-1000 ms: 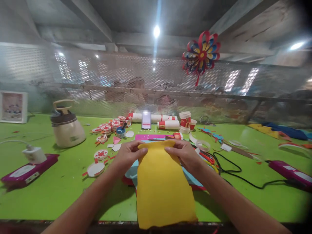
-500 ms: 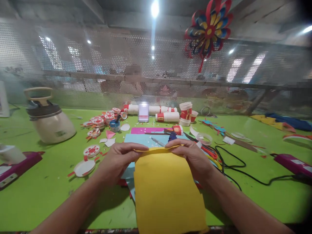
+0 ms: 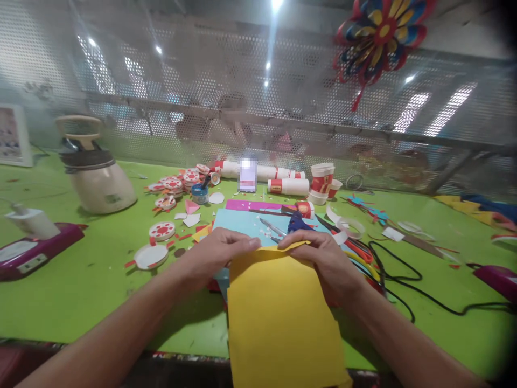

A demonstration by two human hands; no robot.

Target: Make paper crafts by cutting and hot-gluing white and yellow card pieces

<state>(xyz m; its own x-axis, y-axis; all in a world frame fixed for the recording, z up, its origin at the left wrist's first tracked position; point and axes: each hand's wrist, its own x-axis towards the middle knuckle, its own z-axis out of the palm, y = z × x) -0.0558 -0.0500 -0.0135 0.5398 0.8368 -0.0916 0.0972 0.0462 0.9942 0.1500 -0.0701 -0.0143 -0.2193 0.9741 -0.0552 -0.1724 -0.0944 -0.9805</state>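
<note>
A yellow sheet of paper (image 3: 285,318) hangs down in front of me over the table's near edge. Its top edge is folded over in a narrow strip. My left hand (image 3: 228,250) pinches the top left part, thumb lying along the fold. At the top right, my right hand (image 3: 323,253) grips the folded edge between thumb and fingers. Just beyond the hands lie light blue paper (image 3: 234,221) and scissors with dark blue handles (image 3: 298,222), their blades pointing left. Small white scraps lie by the blades.
On the green table (image 3: 100,302) stand a beige kettle (image 3: 103,186), paper cups (image 3: 322,180), a blue jar (image 3: 200,193) and several red-and-white paper discs (image 3: 161,231). A black cable (image 3: 436,307) runs right. Purple power strips (image 3: 40,256) lie at both sides. A phone (image 3: 247,178) stands behind.
The view has tilted down and turned left, so the background sits higher and further right. Both hands still hold the yellow paper; the left fingers have shifted a little along its top edge.
</note>
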